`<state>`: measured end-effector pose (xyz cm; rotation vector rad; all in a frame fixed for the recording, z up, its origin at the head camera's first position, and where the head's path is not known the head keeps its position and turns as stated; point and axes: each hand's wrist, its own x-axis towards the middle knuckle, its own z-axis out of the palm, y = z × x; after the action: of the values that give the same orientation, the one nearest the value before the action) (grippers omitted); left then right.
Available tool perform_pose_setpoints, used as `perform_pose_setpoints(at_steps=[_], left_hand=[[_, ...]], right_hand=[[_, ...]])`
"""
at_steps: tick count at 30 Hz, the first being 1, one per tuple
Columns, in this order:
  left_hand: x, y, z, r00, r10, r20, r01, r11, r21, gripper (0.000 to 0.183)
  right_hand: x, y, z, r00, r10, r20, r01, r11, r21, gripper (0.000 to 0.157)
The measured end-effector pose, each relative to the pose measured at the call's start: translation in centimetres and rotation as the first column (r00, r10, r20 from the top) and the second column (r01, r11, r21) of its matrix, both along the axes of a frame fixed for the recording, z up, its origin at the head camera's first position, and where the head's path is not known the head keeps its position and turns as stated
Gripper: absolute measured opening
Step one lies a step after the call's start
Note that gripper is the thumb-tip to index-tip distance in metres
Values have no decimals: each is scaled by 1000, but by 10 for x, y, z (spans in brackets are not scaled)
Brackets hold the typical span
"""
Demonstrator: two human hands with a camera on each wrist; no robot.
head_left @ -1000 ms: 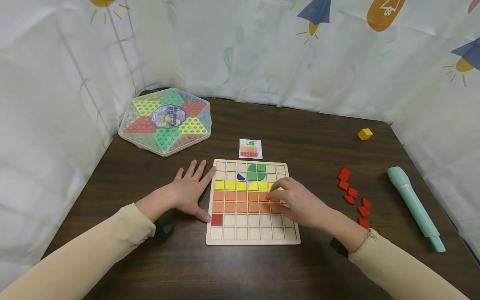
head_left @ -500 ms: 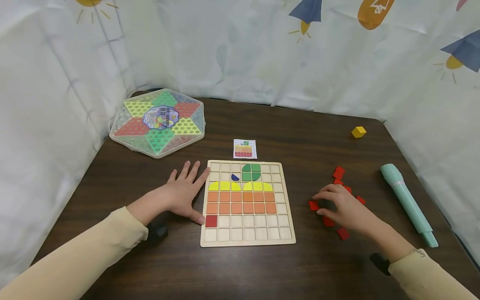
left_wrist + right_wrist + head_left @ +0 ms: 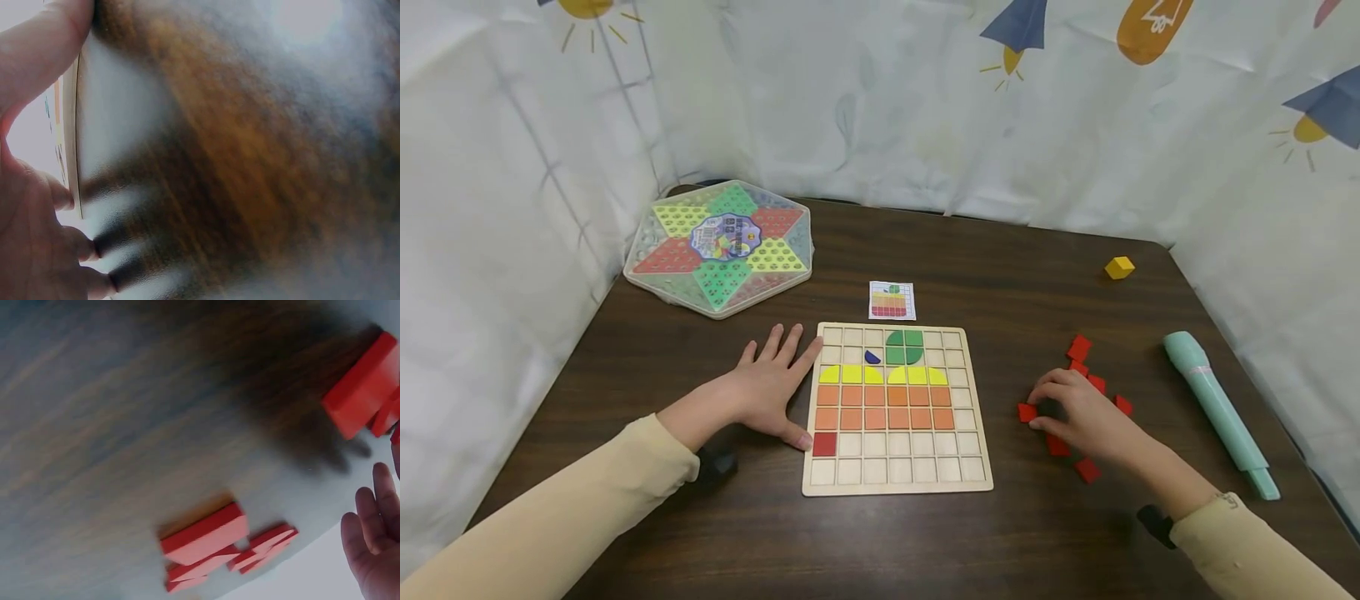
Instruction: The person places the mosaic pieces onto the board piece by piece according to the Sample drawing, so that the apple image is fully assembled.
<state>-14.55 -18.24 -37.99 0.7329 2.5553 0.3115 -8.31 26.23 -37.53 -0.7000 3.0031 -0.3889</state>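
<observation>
Remotely, I see the left hand [image 3: 767, 392] splayed, grip loose, at the left edge of the board [image 3: 898, 445]. Right of the board, the right hand [image 3: 1078, 412] curves over a red tile [image 3: 1027, 412] on the counter [image 3: 925, 550]; I can't tell whether its grip pinches it. More red pieces [image 3: 1079, 347] lie around that hand. One dark-red square [image 3: 824, 444] sits below the orange rows [image 3: 875, 396].

Red pieces [image 3: 1057, 447] partly hidden by right hand [image 3: 1081, 418]
</observation>
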Motion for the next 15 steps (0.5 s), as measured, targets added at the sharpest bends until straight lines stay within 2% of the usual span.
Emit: perform_pose_setpoints(at_steps=[6,15], left_hand=[[1,-2,0,1000,3,0,-3,1000,1,137],[-1,-1,-2,1000,1,5,-1,1000,-9,137]], right_hand=[[0,-29,7,1000,18,-22,-18,1000,-10,20],[-4,-110,7,985,166,-44,-166,986,-2,24]])
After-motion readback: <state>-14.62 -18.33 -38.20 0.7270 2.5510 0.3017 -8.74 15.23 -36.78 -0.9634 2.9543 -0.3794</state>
